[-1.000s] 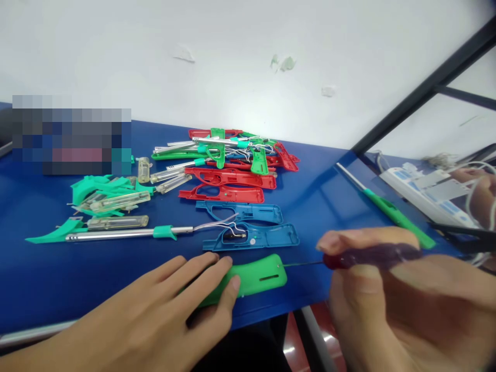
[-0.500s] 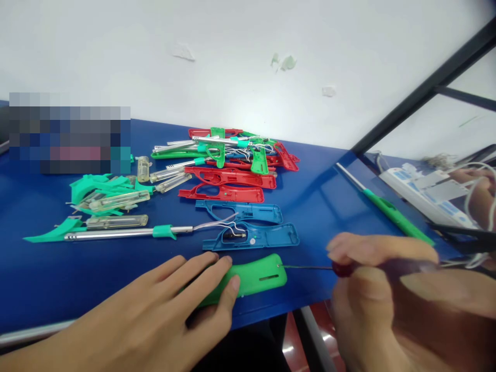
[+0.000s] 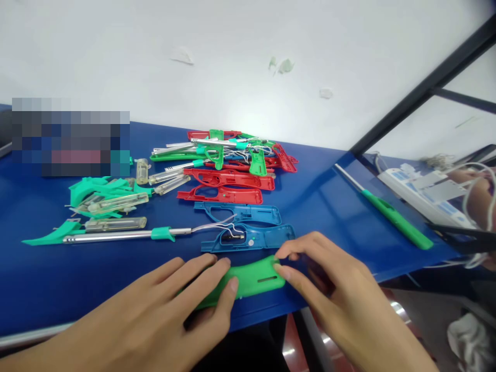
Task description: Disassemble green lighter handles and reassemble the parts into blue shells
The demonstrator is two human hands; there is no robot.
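Note:
A green lighter handle (image 3: 248, 283) with a slot near its right end lies at the table's front edge. My left hand (image 3: 170, 299) covers its left part, fingers over the top and thumb along the near side, holding it against the table. My right hand (image 3: 333, 279) brings thumb and index finger close together at the handle's right end. Whatever lies between those fingertips is too small or hidden to make out. Just beyond are two blue handle halves (image 3: 267, 236), the nearer with a dark part and white wires in it. A metal lighter tube (image 3: 112, 236) with a teal collar lies to their left.
Red handle halves (image 3: 240, 195) and a heap of green halves, metal tubes and wires lie farther back. Teal triggers (image 3: 91, 191) and clear fuel tanks (image 3: 116, 223) are at left. A green lighter (image 3: 399, 217) lies right, near a black frame (image 3: 411, 98) and white power strip (image 3: 406, 188).
My right hand has moved left to the handle's end. The dark-handled screwdriver it held, whose shaft reached that end, is out of sight. My left hand stays on the handle.

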